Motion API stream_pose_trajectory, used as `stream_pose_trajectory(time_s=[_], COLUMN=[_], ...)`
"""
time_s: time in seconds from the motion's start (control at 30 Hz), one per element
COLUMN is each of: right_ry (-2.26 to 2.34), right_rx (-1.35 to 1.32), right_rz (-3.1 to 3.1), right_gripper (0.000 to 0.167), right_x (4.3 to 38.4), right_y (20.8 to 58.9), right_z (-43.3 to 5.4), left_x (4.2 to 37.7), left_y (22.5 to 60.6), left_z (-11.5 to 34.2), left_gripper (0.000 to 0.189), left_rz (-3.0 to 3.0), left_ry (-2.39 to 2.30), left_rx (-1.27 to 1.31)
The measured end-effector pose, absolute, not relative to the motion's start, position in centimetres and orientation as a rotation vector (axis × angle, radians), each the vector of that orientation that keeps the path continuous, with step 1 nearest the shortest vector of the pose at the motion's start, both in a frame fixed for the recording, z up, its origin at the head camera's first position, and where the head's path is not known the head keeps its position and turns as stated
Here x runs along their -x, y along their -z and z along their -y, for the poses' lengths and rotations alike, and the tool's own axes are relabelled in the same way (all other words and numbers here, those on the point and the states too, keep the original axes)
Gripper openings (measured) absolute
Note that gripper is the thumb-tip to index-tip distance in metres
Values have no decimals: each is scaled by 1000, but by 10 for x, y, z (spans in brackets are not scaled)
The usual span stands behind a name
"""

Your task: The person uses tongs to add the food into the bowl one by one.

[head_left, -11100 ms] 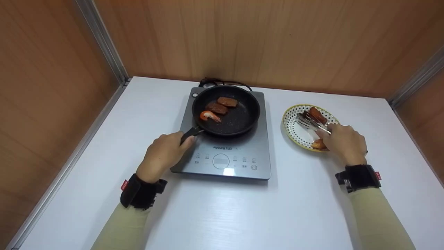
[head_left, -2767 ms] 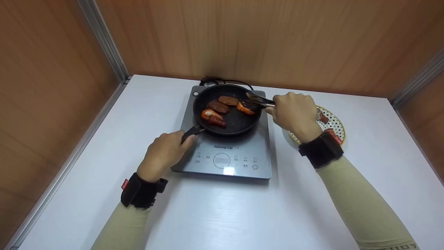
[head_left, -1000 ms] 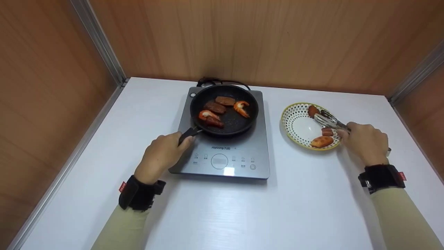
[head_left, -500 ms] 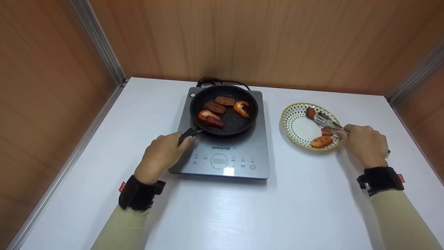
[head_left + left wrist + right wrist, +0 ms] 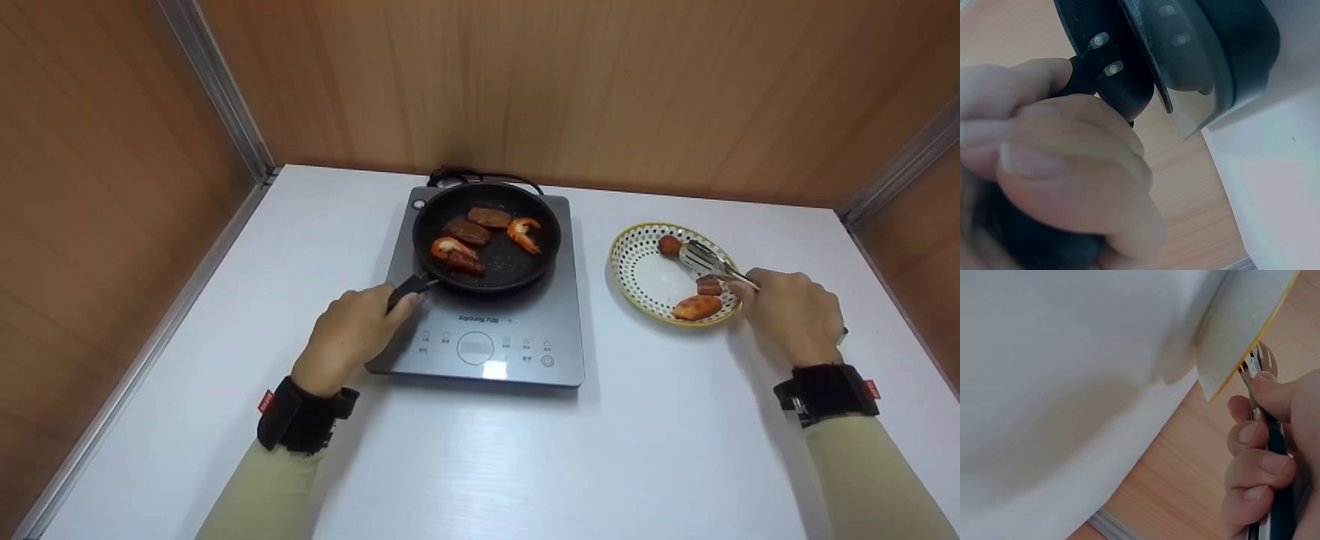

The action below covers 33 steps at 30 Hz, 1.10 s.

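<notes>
My left hand [image 5: 349, 337] grips the black handle [image 5: 409, 289] of a frying pan [image 5: 514, 268]. In the pan lie two brown meat slices [image 5: 466, 231], two orange shrimp [image 5: 523, 234] and a dark red piece [image 5: 463, 262]. My right hand [image 5: 787, 311] holds metal tongs [image 5: 701, 259] low over a dotted plate [image 5: 646, 281]. The tongs' slotted head meets a reddish-brown piece of food [image 5: 670, 246] near the plate's far side. Closer to me on the plate are a small striped reddish piece [image 5: 709, 285] and a golden-brown oval piece [image 5: 697, 307]. Curled fingers [image 5: 1258, 464] wrap the tongs' dark handle in the right wrist view.
Beneath the pan is a grey induction cooker [image 5: 555, 315], its control panel facing me. A black cable [image 5: 510, 178] runs behind it. Wooden panels [image 5: 562, 90] enclose the white table [image 5: 480, 465] at the back and sides.
The second shrimp, earlier in the tongs over the pan, now lies in it; the dark red piece was added before that. Back at the plate, the tongs have turned and the reddish-brown piece shifted left.
</notes>
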State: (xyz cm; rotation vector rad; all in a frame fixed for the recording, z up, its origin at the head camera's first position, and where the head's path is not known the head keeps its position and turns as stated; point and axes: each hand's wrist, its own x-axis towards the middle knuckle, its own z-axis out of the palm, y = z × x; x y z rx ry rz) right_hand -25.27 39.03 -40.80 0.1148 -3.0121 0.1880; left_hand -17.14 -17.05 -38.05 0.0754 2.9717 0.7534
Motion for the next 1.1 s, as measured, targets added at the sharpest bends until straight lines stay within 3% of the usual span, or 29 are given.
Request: stream_pose_trajectory(time_s=[0.43,0.83,1.1], right_ry=[-273,-272,-212], right_rx=[-62,-425,-464], right_rz=[2989,2657,2647], right_gripper=[51,29,34], right_x=[243,226,235], right_y=[389,357,357], right_z=[-365,-248,-190], left_x=[171,170,171], left_y=[381,380,380], left_z=[171,173,170], left_gripper=[43,42,42], left_rz=[-2975,-2972,-2966], left_ry=[-780,-773,-786], left_rx=[-106,-94,-97])
